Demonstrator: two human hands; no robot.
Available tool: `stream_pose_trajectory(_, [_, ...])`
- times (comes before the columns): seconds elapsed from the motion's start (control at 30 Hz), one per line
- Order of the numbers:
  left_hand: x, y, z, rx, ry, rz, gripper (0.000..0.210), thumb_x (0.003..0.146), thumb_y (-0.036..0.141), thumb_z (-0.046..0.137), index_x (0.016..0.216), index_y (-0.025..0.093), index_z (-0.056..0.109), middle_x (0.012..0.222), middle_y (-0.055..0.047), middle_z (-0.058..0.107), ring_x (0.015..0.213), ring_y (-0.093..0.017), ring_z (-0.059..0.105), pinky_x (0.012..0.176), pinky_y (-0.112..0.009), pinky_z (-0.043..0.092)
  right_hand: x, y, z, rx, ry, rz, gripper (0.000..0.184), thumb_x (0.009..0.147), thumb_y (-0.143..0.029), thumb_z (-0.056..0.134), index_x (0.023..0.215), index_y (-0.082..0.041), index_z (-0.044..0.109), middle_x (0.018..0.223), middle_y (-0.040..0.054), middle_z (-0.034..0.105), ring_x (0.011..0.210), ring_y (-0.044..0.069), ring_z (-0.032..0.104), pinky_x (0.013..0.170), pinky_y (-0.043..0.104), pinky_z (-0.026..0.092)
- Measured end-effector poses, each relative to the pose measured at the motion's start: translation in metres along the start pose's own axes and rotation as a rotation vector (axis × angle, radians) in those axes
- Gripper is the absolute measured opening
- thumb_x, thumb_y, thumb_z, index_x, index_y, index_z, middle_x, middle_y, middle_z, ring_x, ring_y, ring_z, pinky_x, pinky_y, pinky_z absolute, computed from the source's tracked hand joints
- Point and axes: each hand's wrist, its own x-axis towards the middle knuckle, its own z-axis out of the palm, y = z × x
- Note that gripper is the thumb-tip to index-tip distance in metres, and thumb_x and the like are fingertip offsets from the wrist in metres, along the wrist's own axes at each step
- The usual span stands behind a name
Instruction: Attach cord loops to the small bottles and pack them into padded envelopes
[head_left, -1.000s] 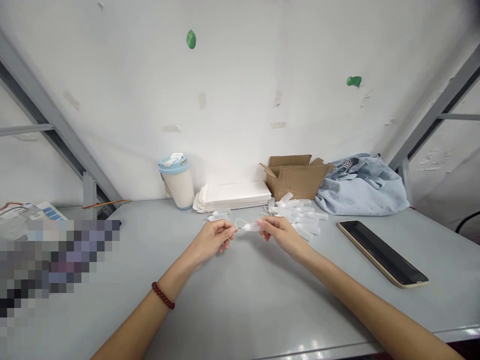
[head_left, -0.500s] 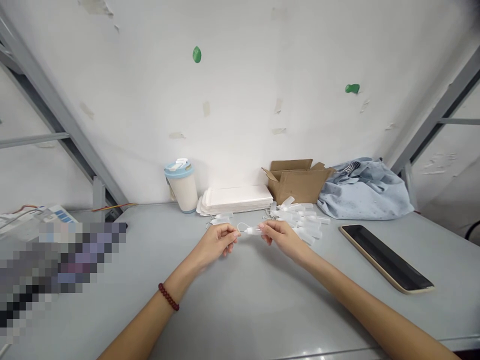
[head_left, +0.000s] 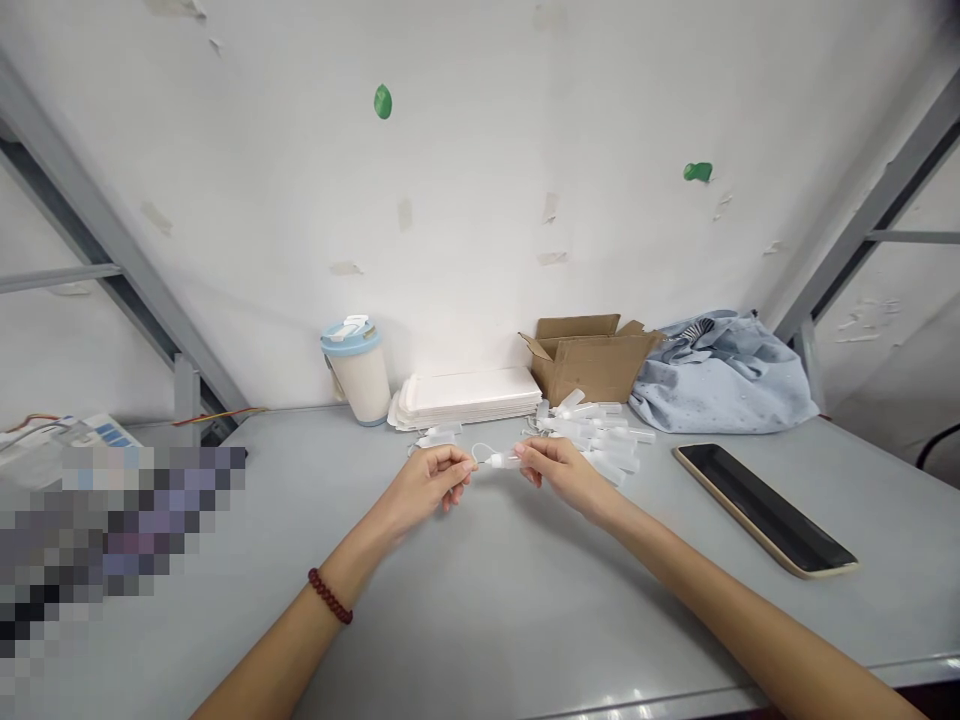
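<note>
A small translucent needle-tip bottle [head_left: 504, 461] lies sideways between my two hands, just above the table. My right hand [head_left: 559, 472] is closed, pinching the bottle's body at its right end. My left hand [head_left: 431, 478] is closed too, with thumb and forefinger pinched at the bottle's thin tip. A thin white loop [head_left: 481, 447] arches over that tip by the left fingertips. What exactly sits inside the left pinch is too small to see. Several similar bottles [head_left: 611, 440] lie in a pile behind my right hand. A few more [head_left: 439, 435] lie behind my left hand.
Along the wall stand a cup with a blue lid [head_left: 358, 375], a stack of white flat packets [head_left: 469, 392], an open cardboard box [head_left: 596, 362] and a light blue cloth bundle [head_left: 727, 380]. A phone [head_left: 765, 508] lies to the right. Blurred items [head_left: 142, 520] are at left.
The view has shifted slightly, so most things sit a little further left. Both hands keep the same hold on the bottle.
</note>
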Motion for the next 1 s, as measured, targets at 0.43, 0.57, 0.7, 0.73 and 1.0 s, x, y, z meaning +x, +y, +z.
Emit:
stream_pose_trajectory(0.43, [-0.0019,0.0013,0.0033,0.052,-0.009,-0.015,0.025,0.08,0.037,0.054,0.067,0.016,0.056,0.052,0.004,0.048,0.05,-0.009,0.042,0.052,-0.023,0.035,-0.0045,-0.0028,0.002,-0.028,-0.029,-0.055,0.037,0.086,-0.045,0.042,0.06,-0.019,0.044,0.057,-0.0032,0.04,0.054,0.011,0.036,0.055,0.026,0.03])
stream_pose_trajectory(0.57, [-0.0021,-0.0012,0.005,0.047,-0.025,-0.01,0.024,0.08,0.035,0.053,0.065,0.016,0.055,0.052,0.004,0.048,0.05,-0.009,0.042,0.051,-0.023,0.035,-0.006,-0.0027,0.0029,-0.035,-0.034,-0.07,0.036,0.087,-0.046,0.042,0.062,-0.019,0.046,0.057,-0.0036,0.039,0.054,0.012,0.036,0.055,0.026,0.03])
stream_pose_trajectory(0.7, [-0.0022,-0.0026,0.0066,0.043,-0.027,-0.005,0.024,0.08,0.035,0.052,0.065,0.016,0.054,0.052,0.004,0.048,0.05,-0.009,0.042,0.051,-0.023,0.035,-0.0065,-0.0005,0.0045,-0.069,-0.02,-0.085,0.037,0.087,-0.047,0.042,0.064,-0.019,0.049,0.057,-0.0037,0.04,0.054,0.012,0.037,0.054,0.026,0.029])
stream_pose_trajectory(0.73, [-0.0022,-0.0027,0.0069,0.042,-0.025,-0.009,0.024,0.08,0.035,0.052,0.065,0.016,0.055,0.052,0.004,0.048,0.05,-0.009,0.042,0.051,-0.023,0.034,-0.0064,0.0004,0.0049,-0.072,-0.018,-0.085,0.037,0.087,-0.047,0.042,0.065,-0.019,0.049,0.057,-0.0037,0.04,0.053,0.011,0.037,0.054,0.026,0.029])
stream_pose_trajectory(1.0, [0.001,-0.0043,0.0025,0.023,-0.026,-0.065,0.028,0.077,0.039,0.056,0.064,0.016,0.058,0.052,0.003,0.049,0.049,-0.009,0.044,0.05,-0.023,0.035,-0.0053,0.0032,0.0056,-0.073,-0.008,-0.068,0.037,0.088,-0.046,0.042,0.064,-0.019,0.049,0.056,-0.004,0.042,0.052,0.011,0.038,0.054,0.026,0.03])
